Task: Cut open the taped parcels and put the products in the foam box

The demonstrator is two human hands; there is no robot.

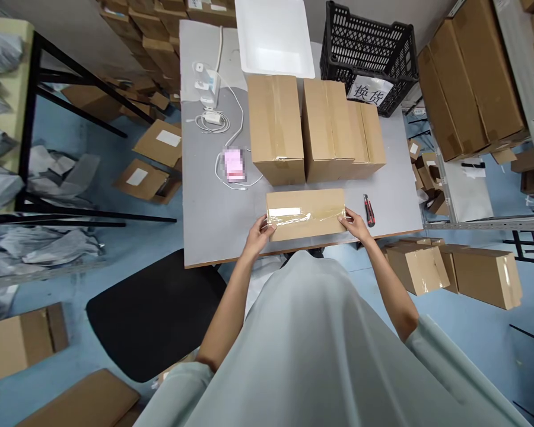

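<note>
A long cardboard box with shiny clear tape along its upper face lies near the table's front edge. My left hand grips its left end, the thumb on the top face and the fingers around the side. At the opposite end my right hand holds it the same way, thumb on top. Just right of the box lies a red and black utility knife. Behind it stand a tall taped carton and another carton, with a smaller carton beside them.
The grey table bears a white bin and a black crate at the back. A power strip and white cables lie left. A black chair stands front left; boxes lie on the floor right.
</note>
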